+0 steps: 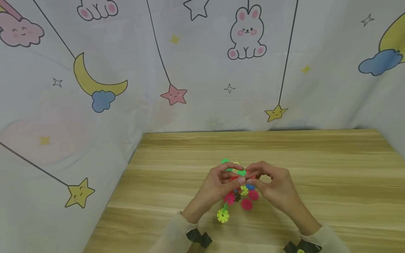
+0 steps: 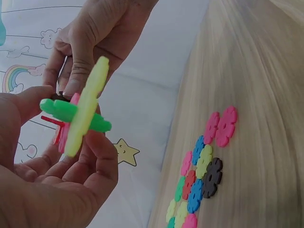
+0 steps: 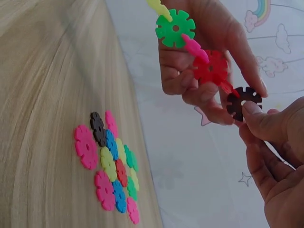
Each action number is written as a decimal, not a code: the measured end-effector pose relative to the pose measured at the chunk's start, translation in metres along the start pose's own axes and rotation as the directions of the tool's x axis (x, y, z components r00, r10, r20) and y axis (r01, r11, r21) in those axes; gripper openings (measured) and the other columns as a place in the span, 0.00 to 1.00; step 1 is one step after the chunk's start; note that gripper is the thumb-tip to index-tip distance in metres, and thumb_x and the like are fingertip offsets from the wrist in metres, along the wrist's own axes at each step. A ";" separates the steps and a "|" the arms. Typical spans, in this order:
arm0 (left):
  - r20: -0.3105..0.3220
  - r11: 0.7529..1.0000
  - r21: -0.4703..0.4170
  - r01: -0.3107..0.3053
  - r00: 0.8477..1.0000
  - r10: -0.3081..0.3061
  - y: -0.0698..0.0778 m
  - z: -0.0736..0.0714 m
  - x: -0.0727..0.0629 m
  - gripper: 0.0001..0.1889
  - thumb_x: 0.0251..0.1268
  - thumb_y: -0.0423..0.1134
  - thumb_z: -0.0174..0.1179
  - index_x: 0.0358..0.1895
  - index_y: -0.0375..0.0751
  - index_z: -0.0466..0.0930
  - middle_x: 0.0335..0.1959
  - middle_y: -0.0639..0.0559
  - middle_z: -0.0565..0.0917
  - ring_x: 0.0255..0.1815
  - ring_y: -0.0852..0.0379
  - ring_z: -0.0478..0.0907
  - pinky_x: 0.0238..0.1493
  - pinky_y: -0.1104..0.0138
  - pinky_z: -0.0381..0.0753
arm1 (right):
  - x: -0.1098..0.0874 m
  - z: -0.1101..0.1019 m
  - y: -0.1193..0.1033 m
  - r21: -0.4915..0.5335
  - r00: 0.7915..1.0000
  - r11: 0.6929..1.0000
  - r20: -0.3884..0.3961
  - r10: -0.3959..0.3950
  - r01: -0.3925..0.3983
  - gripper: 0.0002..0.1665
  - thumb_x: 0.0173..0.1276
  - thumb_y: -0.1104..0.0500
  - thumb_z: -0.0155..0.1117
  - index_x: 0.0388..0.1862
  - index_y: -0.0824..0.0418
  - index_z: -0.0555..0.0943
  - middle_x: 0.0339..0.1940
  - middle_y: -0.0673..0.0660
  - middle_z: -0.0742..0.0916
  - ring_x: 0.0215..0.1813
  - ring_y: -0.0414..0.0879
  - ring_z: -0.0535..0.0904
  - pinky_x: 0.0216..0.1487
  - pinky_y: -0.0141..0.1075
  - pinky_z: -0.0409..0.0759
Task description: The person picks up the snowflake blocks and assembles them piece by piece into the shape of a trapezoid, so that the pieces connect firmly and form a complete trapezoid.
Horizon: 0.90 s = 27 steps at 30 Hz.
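A chain of linked plastic snowflake discs hangs between the two hands above the table. My left hand (image 1: pixel 213 184) grips the chain near its middle, fingers curled behind a red disc (image 3: pixel 209 69). From there it runs through a pink disc (image 3: pixel 194 47) and a green disc (image 3: pixel 172 29) to a yellow disc (image 2: pixel 88 111) at the free end. At the other end, the right hand (image 1: pixel 276 184) pinches a black disc (image 3: pixel 236 105) between thumb and fingers, against a red piece (image 3: pixel 226 87). The left fingertips are right beside that black disc.
Loose snowflake discs in several colours lie grouped flat on the wooden table (image 1: pixel 152 182) beneath the hands, among them a pink one (image 3: pixel 86 147), a blue one (image 2: pixel 194 195) and another black one (image 2: pixel 212 178). A printed curtain (image 1: pixel 202 63) stands behind the table.
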<state>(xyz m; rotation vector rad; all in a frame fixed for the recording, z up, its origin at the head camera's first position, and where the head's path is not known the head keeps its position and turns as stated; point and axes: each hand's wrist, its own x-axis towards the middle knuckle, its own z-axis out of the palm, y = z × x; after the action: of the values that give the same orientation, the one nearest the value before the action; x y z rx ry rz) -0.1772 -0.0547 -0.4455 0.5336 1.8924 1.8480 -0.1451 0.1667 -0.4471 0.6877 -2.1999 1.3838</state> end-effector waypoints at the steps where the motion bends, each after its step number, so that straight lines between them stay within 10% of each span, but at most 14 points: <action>1: -0.002 1.000 0.009 0.001 1.000 -0.001 0.000 -0.001 0.000 0.21 0.76 0.40 0.68 0.67 0.42 0.79 0.53 0.39 0.92 0.35 0.58 0.90 0.47 0.60 0.91 | 0.000 0.000 0.002 -0.002 1.000 1.000 0.009 0.001 -0.001 0.24 0.57 0.72 0.83 0.50 0.54 0.88 0.35 0.48 0.94 0.35 0.36 0.87 0.41 0.27 0.85; 8: -0.044 0.997 0.072 -0.003 0.999 0.006 0.003 -0.009 0.000 0.19 0.77 0.42 0.67 0.67 0.49 0.80 0.48 0.40 0.93 0.35 0.53 0.87 0.37 0.67 0.85 | -0.001 -0.008 0.031 -0.036 0.984 0.984 0.012 0.178 -0.177 0.19 0.68 0.70 0.76 0.55 0.57 0.86 0.45 0.54 0.92 0.44 0.34 0.86 0.45 0.25 0.86; 16: -0.051 0.998 0.061 0.002 0.999 0.001 0.006 -0.013 0.001 0.19 0.76 0.45 0.68 0.66 0.51 0.81 0.50 0.44 0.92 0.37 0.60 0.88 0.44 0.67 0.88 | -0.014 -0.005 0.069 -0.151 0.877 0.882 0.125 0.464 -0.446 0.15 0.78 0.59 0.70 0.60 0.60 0.83 0.56 0.60 0.91 0.48 0.46 0.89 0.47 0.31 0.86; 27: 0.003 0.996 -0.087 0.008 1.000 -0.008 0.005 -0.015 0.001 0.21 0.79 0.40 0.65 0.69 0.41 0.78 0.45 0.58 0.89 0.42 0.62 0.87 0.52 0.72 0.87 | -0.015 0.017 0.093 -0.288 0.900 0.885 0.135 0.415 -0.366 0.21 0.69 0.60 0.79 0.59 0.59 0.84 0.29 0.53 0.84 0.26 0.36 0.68 0.29 0.31 0.69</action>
<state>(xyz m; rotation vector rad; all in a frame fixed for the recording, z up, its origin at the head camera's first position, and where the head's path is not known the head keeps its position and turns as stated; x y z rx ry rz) -0.1864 -0.0667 -0.4401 0.4982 1.8002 1.9138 -0.1932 0.1885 -0.5273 0.2982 -2.7279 1.2124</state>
